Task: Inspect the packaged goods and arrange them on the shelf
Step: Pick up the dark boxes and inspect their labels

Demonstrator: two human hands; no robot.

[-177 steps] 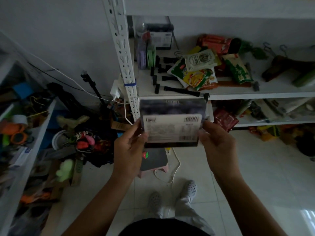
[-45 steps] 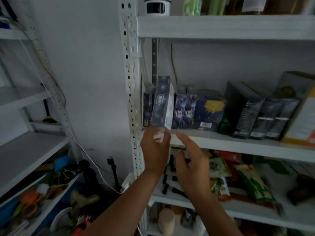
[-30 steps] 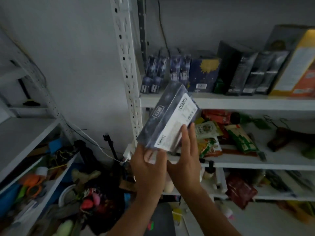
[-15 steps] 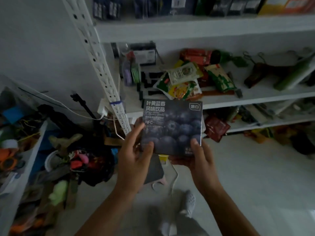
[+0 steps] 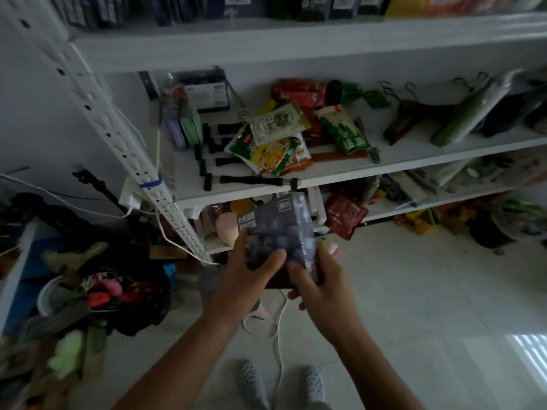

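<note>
I hold a dark blueberry drink box (image 5: 278, 229) in front of me, below the middle shelf, tilted with its printed blueberry face toward me. My left hand (image 5: 248, 273) grips its lower left side, thumb across the front. My right hand (image 5: 318, 284) holds its lower right edge, fingers under it. The white shelf unit (image 5: 296, 39) stands ahead. Along the top edge of the view, its upper shelf carries a row of dark boxes (image 5: 183, 7).
The middle shelf (image 5: 414, 149) holds snack packets (image 5: 281, 143), black clips, wooden hangers and a green bottle (image 5: 461, 119). A red packet (image 5: 344, 214) hangs off the lower shelf. Clutter and toys fill the left floor (image 5: 112, 291). A white cable (image 5: 278, 335) lies on the tiles by my shoes.
The box has turned from flat and face-on to tilted and narrower, and sits lower right in view. My hands have closed in toward each other on its lower part.
</note>
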